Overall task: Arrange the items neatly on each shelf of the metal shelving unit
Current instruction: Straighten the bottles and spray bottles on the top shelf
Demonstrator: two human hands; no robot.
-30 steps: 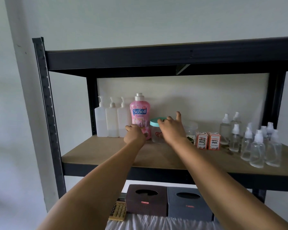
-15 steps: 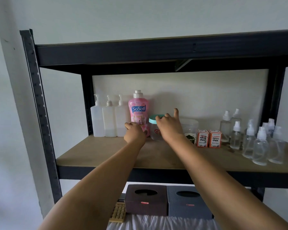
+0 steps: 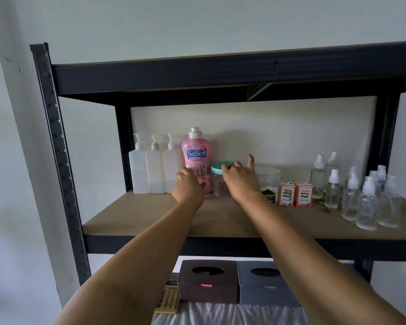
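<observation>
Three white pump bottles (image 3: 154, 170); one pink detergent bottle (image 3: 196, 158); two jars (image 3: 220, 179); two ink boxes (image 3: 295, 194); roughly nine clear spray bottles (image 3: 367, 205), overlapping; two tissue boxes (image 3: 208, 281).

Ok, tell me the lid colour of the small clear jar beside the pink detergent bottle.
Teal, on the small clear jar's lid, seen in the head view.

Both bare arms reach forward toward twelve o'clock, forearms converging slightly. The left hand (image 3: 188, 189) is curled loosely, knuckles up, fingers bent. The right hand (image 3: 240, 178), at its three o'clock and slightly higher, has bent fingers and one finger raised straight toward twelve.
</observation>
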